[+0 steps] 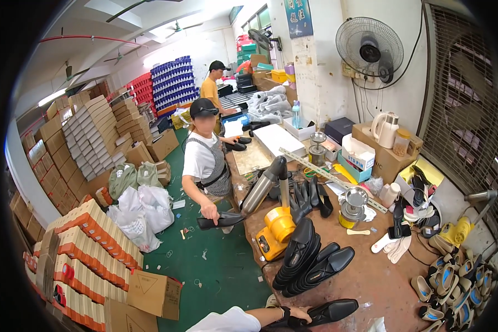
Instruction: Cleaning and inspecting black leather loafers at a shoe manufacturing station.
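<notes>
My left hand (300, 315), reaching in from the lower edge with a white sleeve and a dark wristband, is closed on a black shoe (337, 311) at the table's near edge. The shoe's toe points right; its heel end is partly hidden by my hand and the frame's edge. My right hand is out of view. Just beyond stand nested stacks of black shoes (325, 271). Behind them is a yellow hot-air blower (279, 224) with a metal tube (263, 188). Across the table, a co-worker's hand (209, 211) holds another black shoe (221, 220) by the tube's end.
Metal-topped cans (353, 205), a long ruler (337, 180) and white insoles (395, 246) lie on the brown table (382, 282). Beige shoes (445, 279) are heaped at right. Cartons (155, 293) and white bags (144, 216) stand on the green floor. Another person (211, 91) works farther back.
</notes>
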`<control>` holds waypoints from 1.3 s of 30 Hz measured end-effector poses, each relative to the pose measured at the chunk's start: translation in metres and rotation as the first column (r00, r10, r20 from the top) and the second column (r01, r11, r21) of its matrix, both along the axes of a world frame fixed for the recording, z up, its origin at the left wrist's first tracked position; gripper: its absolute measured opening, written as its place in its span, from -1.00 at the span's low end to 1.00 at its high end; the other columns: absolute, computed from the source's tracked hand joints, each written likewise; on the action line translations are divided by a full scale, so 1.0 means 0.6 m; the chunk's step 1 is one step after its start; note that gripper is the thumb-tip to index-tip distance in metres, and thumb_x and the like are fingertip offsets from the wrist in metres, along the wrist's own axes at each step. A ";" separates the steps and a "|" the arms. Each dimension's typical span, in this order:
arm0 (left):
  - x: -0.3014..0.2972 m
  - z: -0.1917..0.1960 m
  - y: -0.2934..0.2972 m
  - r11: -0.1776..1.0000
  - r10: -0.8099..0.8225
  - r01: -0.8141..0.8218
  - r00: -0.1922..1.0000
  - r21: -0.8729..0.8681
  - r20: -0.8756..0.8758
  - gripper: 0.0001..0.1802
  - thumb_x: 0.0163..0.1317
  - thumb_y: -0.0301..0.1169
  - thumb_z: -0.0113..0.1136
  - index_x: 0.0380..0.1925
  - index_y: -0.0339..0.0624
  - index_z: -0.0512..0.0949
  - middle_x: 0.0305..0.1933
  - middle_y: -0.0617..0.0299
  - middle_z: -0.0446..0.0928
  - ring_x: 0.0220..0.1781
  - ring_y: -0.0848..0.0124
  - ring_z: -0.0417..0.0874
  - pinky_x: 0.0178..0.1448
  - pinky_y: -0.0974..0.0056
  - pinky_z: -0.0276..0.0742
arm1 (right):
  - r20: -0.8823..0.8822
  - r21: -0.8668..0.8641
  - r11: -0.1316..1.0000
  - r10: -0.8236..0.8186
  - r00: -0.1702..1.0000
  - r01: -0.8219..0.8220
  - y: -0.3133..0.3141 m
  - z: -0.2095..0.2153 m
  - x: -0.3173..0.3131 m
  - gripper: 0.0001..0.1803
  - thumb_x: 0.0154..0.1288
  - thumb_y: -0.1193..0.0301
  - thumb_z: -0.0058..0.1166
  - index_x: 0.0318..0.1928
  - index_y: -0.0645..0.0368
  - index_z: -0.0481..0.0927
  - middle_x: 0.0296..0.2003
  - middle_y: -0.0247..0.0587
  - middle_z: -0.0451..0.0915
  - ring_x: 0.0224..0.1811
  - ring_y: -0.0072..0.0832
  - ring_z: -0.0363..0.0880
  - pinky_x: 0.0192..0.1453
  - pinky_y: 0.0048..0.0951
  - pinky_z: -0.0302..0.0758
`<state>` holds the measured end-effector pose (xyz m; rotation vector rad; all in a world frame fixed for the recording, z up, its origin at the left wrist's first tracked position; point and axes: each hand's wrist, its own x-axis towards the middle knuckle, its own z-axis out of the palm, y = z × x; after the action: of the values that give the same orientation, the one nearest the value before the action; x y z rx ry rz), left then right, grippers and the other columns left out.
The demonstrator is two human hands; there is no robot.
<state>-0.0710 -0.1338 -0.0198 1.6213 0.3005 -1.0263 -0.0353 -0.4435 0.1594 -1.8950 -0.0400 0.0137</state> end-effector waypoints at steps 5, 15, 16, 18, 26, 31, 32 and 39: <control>-0.002 0.036 0.002 1.000 0.014 -0.014 0.999 0.011 0.029 0.27 -0.24 -0.04 0.35 0.43 -0.35 -0.12 0.30 -0.20 0.28 0.25 0.13 0.39 0.21 0.20 0.35 | -0.014 -0.008 0.998 -0.068 0.998 0.068 -0.017 0.004 -0.003 -0.72 0.31 0.46 0.05 -0.05 0.40 0.58 -0.13 -0.06 0.63 -0.14 -0.37 0.54 0.03 -0.33 0.45; -0.004 0.022 0.008 0.999 -0.019 0.019 1.000 0.030 0.004 0.32 -0.20 0.03 0.29 0.44 -0.37 -0.24 0.33 -0.29 0.22 0.26 0.07 0.37 0.21 0.13 0.31 | -0.057 -0.017 0.984 -0.177 0.983 0.176 -0.028 0.004 -0.007 -0.73 0.32 0.48 0.05 -0.04 0.40 0.58 -0.12 -0.06 0.63 -0.12 -0.38 0.54 0.04 -0.33 0.45; 0.000 0.027 0.008 0.999 -0.036 0.036 0.999 0.026 0.000 0.32 -0.20 0.04 0.29 0.44 -0.36 -0.25 0.32 -0.28 0.23 0.25 0.07 0.37 0.20 0.13 0.31 | -0.057 -0.017 0.980 -0.197 0.979 0.196 -0.029 0.017 -0.014 -0.73 0.32 0.48 0.05 -0.04 0.40 0.58 -0.12 -0.06 0.63 -0.12 -0.38 0.54 0.04 -0.33 0.45; 0.002 0.030 0.009 0.998 -0.049 0.049 0.999 0.025 -0.006 0.33 -0.20 0.04 0.29 0.44 -0.36 -0.26 0.31 -0.28 0.25 0.25 0.07 0.38 0.19 0.13 0.31 | -0.045 -0.010 0.981 -0.193 0.980 0.193 -0.027 0.017 -0.015 -0.71 0.31 0.47 0.07 -0.02 0.38 0.58 -0.14 -0.08 0.64 -0.12 -0.41 0.53 0.04 -0.34 0.45; 0.001 -0.021 0.009 1.000 0.009 -0.009 1.000 -0.008 -0.001 0.34 -0.24 -0.04 0.32 0.41 -0.46 -0.25 0.24 -0.29 0.29 0.16 0.14 0.43 0.09 0.23 0.39 | 0.032 -0.045 0.982 -0.180 0.983 0.182 -0.031 -0.007 -0.014 -0.70 0.29 0.50 0.07 0.01 0.35 0.58 -0.15 -0.13 0.64 -0.12 -0.43 0.53 0.03 -0.36 0.45; -0.009 -0.019 -0.004 0.998 0.061 -0.063 0.996 0.027 0.061 0.32 -0.26 -0.07 0.31 0.41 -0.47 -0.22 0.21 -0.27 0.32 0.16 0.14 0.43 0.09 0.25 0.39 | 0.018 -0.038 0.982 -0.182 0.983 0.183 -0.012 0.025 -0.018 -0.68 0.22 0.61 0.00 0.01 0.37 0.56 -0.15 -0.07 0.64 -0.11 -0.34 0.55 0.06 -0.32 0.45; -0.009 -0.012 -0.005 0.997 0.070 -0.072 0.996 0.023 0.052 0.31 -0.26 -0.08 0.31 0.41 -0.47 -0.21 0.21 -0.26 0.33 0.17 0.14 0.43 0.10 0.26 0.38 | 0.018 -0.034 0.983 -0.182 0.983 0.182 -0.012 0.023 -0.019 -0.68 0.22 0.61 0.00 0.01 0.37 0.56 -0.15 -0.07 0.64 -0.11 -0.34 0.55 0.06 -0.32 0.45; 0.000 -0.029 0.007 0.997 0.074 -0.074 0.996 0.004 0.043 0.30 -0.28 -0.09 0.30 0.40 -0.48 -0.19 0.20 -0.24 0.34 0.16 0.14 0.43 0.09 0.24 0.39 | 0.047 -0.123 0.984 -0.124 0.991 0.129 -0.035 -0.032 -0.003 -0.64 0.16 0.65 -0.02 0.01 0.36 0.55 -0.11 -0.04 0.61 -0.07 -0.29 0.54 0.10 -0.30 0.44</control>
<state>-0.0711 -0.1298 -0.0371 1.6233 0.3323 -0.9342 -0.0368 -0.4644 0.1400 -2.0207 0.0559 -0.1095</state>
